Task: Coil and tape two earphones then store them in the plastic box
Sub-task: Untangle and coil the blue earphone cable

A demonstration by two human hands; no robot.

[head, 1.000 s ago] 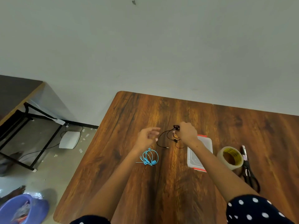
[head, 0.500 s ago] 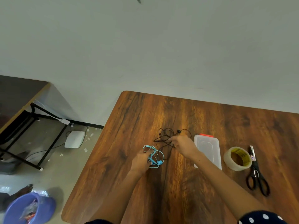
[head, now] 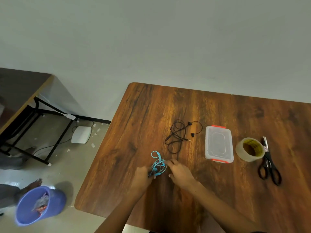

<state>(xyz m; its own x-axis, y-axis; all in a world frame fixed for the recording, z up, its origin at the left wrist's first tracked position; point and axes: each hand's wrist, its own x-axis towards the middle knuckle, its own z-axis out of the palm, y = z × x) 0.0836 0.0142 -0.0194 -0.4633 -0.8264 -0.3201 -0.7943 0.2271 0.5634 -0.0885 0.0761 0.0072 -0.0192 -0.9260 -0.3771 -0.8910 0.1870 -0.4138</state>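
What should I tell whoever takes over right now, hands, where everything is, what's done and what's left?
Left hand and right hand both pinch the blue earphone, a loose tangle on the table.
Black earphone lies uncoiled beyond it, untouched.
Plastic box is to the right, lid on; then tape roll and scissors.
Done: nothing coiled or taped.
Left: coil and tape both, open the box, store them.

Even, soft indoor light, moderately dim. Warm glare patch on the wooden table (head: 168, 111) near frame centre. Faint soft shadows under objects. Wide-angle bending at edges. Purple bucket (head: 38, 206) at lower left slightly blurred, overall sharpness mediocre.
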